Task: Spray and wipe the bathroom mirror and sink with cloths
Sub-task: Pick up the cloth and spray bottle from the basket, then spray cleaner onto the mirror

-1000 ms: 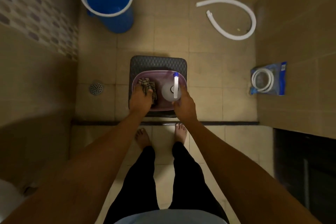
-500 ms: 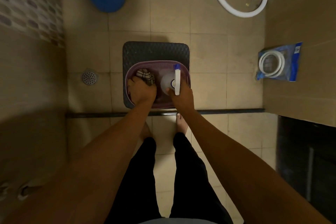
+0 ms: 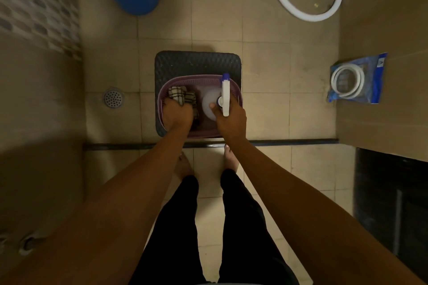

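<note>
Two hands in basket (image 3: 236, 95), left hand (image 3: 177, 114) gripping checked cloth (image 3: 183, 97), right hand (image 3: 231, 120) gripping spray bottle (image 3: 225, 95), fingers hidden.

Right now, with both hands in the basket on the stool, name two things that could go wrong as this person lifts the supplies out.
1. The purple basket overhangs the near edge of the dark stool; a tug might tip it.
2. The right hand holds the spray bottle near its trigger head, so it might spray early.
3. The left hand grips the checked cloth; another could drag out.
</note>
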Demonstrator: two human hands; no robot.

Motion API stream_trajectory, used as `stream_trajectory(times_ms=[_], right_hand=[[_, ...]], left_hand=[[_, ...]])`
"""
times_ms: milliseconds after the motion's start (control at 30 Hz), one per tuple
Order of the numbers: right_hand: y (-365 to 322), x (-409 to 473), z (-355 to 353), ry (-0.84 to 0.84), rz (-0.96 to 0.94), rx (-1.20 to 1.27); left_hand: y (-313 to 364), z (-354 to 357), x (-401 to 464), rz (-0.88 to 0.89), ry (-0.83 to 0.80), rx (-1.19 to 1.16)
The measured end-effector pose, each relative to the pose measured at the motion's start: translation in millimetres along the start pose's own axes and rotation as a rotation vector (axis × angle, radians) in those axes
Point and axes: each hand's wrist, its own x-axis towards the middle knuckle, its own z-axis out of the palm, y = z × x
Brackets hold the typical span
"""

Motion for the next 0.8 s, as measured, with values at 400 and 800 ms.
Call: stream_trajectory(times_ms=[400,800], right_hand=[[-63.4,-43.3,-63.5,0.184,-0.249,0.116],[-150.9,-84.6,-148.6,0.192,-0.304,0.366]], left_hand=[[16.7,-81.4,-24.7,-0.181,-0.397,-0.766],[73.4,-158.9,-96.6,0.019,-0.689,-0.970]])
